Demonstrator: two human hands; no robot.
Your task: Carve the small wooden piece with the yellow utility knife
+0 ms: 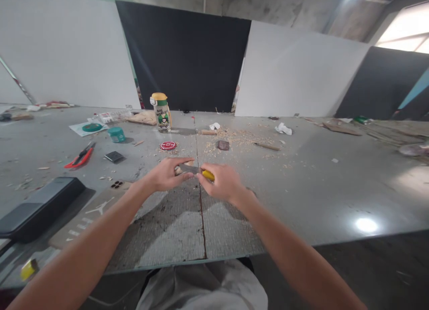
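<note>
My left hand (167,173) is closed around a small pale piece of wood (178,170), most of it hidden by the fingers. In my right hand (223,180) is a yellow-handled tool (208,174) with a flat grey metal blade, which looks like a file. The blade lies against the wood between the thumb and fingers of my left hand. Both hands are close together over the seam in the grey table (284,202). Just beyond them are a round red tin (168,145) and a dark brown block (223,145) among wood shavings.
A yellow-lidded bottle (162,113) stands near the black panel (184,55). Leftward are red-handled pliers (82,156), a teal jar (116,134), a small dark square (114,156), a phone (97,211) and a dark case (43,207). A thin stick-like tool (268,146) and crumpled tissue (283,129) lie rightward.
</note>
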